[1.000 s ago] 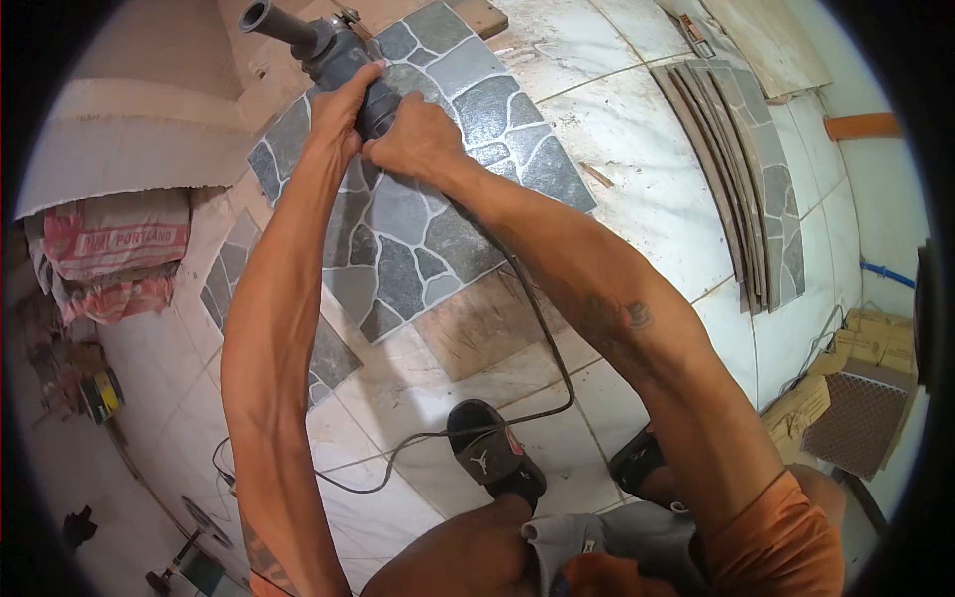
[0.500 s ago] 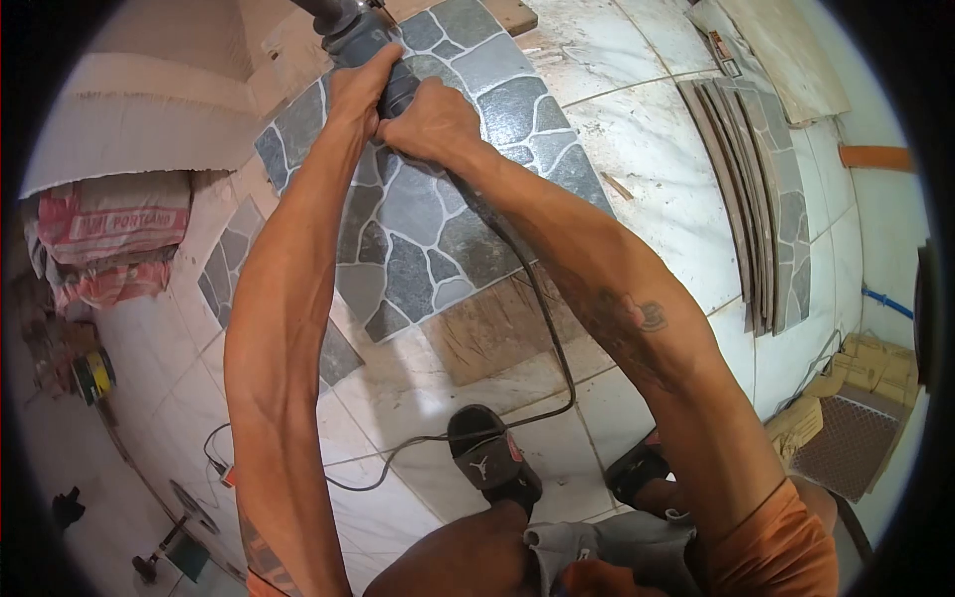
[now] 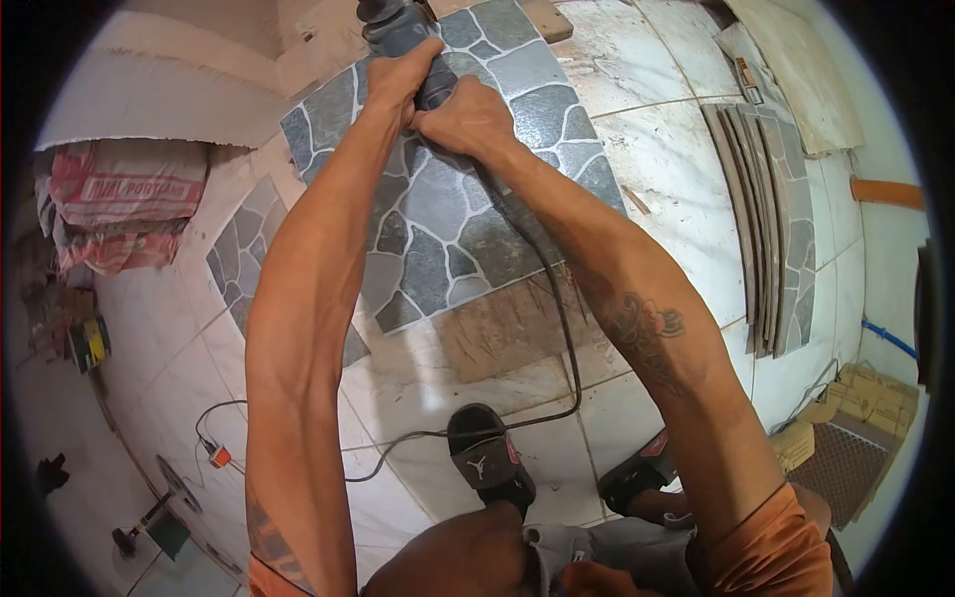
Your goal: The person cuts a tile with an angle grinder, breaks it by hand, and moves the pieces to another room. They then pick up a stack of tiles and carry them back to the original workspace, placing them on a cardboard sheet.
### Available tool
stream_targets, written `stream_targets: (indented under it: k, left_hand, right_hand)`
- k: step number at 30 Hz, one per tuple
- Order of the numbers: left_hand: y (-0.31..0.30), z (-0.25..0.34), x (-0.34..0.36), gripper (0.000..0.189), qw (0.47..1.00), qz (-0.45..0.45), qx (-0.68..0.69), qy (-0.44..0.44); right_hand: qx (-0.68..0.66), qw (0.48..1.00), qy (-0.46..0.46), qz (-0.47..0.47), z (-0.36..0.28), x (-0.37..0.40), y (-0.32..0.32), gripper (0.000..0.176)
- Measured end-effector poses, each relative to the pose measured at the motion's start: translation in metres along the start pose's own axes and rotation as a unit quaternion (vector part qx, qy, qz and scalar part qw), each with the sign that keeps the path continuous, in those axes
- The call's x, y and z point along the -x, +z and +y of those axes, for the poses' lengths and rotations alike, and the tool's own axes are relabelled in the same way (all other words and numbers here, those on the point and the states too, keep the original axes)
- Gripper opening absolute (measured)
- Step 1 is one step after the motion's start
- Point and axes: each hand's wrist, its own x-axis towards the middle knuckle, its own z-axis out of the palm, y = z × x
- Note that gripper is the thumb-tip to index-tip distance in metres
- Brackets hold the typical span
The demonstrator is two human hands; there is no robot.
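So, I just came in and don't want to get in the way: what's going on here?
Someone is bent over a stone-patterned tile on the floor, holding a corded power tool over it with the left hand and right hand. The tool's far end is out of view, and I can't tell whether it is running or cutting. Its cord crosses one slipper. More tiles lie to the right.
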Motion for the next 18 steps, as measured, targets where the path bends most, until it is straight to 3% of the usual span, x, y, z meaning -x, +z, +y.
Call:
stream_targets:
  k: [18]
  left_hand:
    - [0.000,0.003,0.005,0.044,1.000,-0.004,-0.002,-0.004]
  right_hand:
    - [-0.011,1.000,-0.006,-0.012,0.003,-0.003,0.001,0.066]
